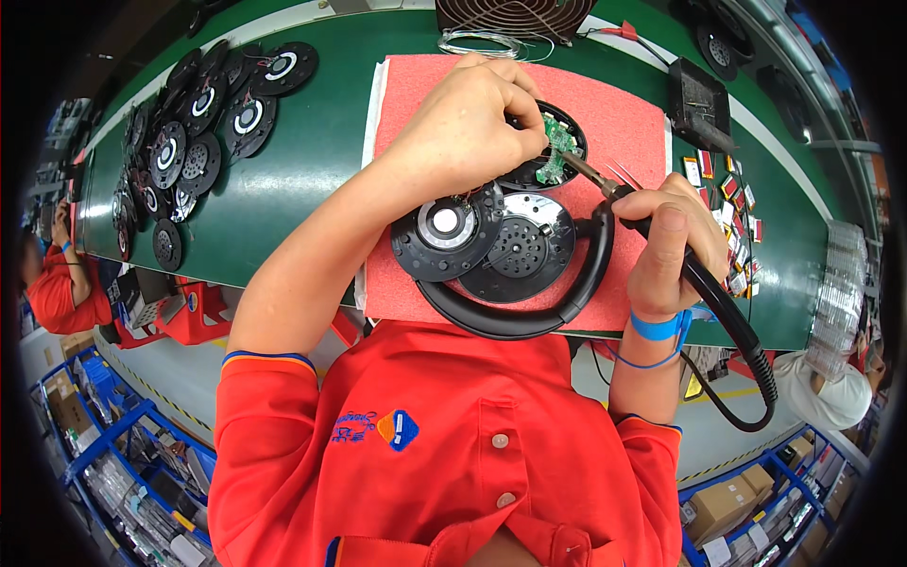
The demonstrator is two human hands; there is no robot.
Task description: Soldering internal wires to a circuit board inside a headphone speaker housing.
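Observation:
My right hand (678,236) is wrapped round a soldering iron (715,291), its tip reaching left to a green circuit board (555,167). The board sits inside a round black headphone ear cup (578,132). At that cup's left side, the fingers of my left hand (477,123) are pinched together over the board; what they hold is hidden. Nearer to me lie a black speaker disc with a white ring (446,223) and a second disc with a perforated centre (518,248). A black padded headband (501,323) curves round them.
A pink foam mat (619,104) lies under the work on a green table (321,132). Many speaker discs (200,102) are piled left. To the right are a black tray (699,99) and small battery packs (737,194). A fan (515,17) and wire coil (482,42) stand behind.

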